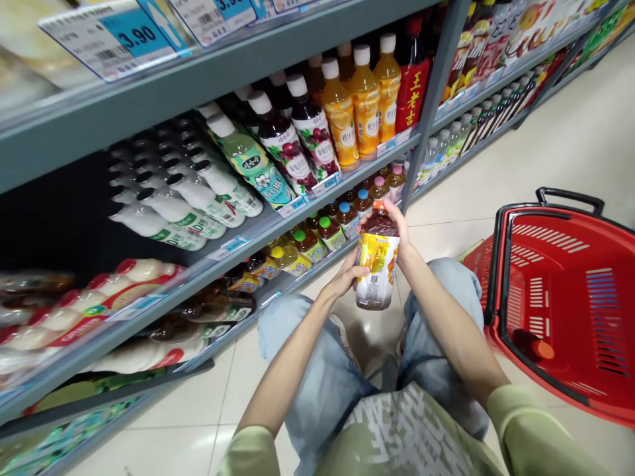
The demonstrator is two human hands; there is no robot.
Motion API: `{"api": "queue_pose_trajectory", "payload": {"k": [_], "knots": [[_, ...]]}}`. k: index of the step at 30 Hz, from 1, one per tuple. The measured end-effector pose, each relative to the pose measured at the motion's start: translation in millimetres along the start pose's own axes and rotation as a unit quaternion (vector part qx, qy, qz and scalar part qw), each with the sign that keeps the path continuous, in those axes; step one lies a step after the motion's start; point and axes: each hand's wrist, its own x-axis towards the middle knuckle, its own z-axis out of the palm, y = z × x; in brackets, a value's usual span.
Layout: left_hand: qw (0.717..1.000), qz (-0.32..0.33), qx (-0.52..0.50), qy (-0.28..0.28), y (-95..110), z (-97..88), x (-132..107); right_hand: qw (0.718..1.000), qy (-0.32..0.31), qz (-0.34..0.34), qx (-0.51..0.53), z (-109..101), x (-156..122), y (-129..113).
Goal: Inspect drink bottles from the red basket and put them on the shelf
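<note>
Between my knees I hold up a drink bottle (378, 264) with dark liquid, an orange cap and a yellow-and-white label. My left hand (346, 274) grips it from the left, its thumb lying across the label. Around the neck and upper right side, near the cap, curls my right hand (401, 228). Just beyond the bottle, on the low shelf, stand small drink bottles with blue caps (364, 200) and pink caps (380, 186). Most fingers of both hands are hidden behind the bottle.
A red shopping basket (560, 231) with a black handle stands at my right, an orange-capped bottle (543, 349) inside. On the shelf ahead are orange juice bottles (367, 106), grape juice bottles (292, 149) and white bottles (183, 198). The grey shelf edge (248, 244) runs close by my left knee.
</note>
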Motion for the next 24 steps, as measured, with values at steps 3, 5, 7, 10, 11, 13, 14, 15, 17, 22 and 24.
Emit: {"api": "queue_pose_trajectory", "payload": {"k": [3, 5, 7, 10, 11, 13, 14, 15, 17, 22, 24], "knots": [[1.000, -0.011, 0.001, 0.008, -1, 0.4, 2, 1.000, 0.022, 0.001, -0.007, 0, 1, -1], [1.000, -0.022, 0.000, 0.015, -2, 1.2, 2, 0.999, 0.043, 0.005, -0.020, 0, 2, -1], [0.999, -0.031, 0.000, 0.024, -2, 1.9, 2, 0.998, 0.056, 0.004, -0.031, 0, 3, -1], [0.998, -0.040, 0.005, 0.037, -4, 1.4, 2, 0.998, 0.050, 0.000, -0.048, 0, 4, -1], [0.998, -0.042, 0.008, 0.040, -5, 0.9, 2, 0.997, 0.049, -0.005, -0.057, 0, 4, -1], [0.998, -0.041, 0.010, 0.043, -5, -0.3, 1, 0.996, 0.050, -0.015, -0.069, -1, 4, 0], [0.998, -0.039, 0.009, 0.042, -5, -0.8, 1, 0.996, 0.050, -0.018, -0.069, -1, 4, 1], [0.998, -0.037, 0.007, 0.041, -5, -1.1, 0, 0.997, 0.048, -0.018, -0.065, -1, 5, 2], [0.999, -0.032, -0.001, 0.038, -3, -1.2, -2, 0.997, 0.045, -0.011, -0.054, -1, 5, 4], [0.999, -0.030, -0.009, 0.042, 1, -0.5, -6, 0.997, 0.064, -0.009, -0.047, 0, 7, 9], [0.998, -0.034, -0.013, 0.045, 2, 0.0, -6, 0.997, 0.062, 0.000, -0.036, 2, 7, 10]]}}
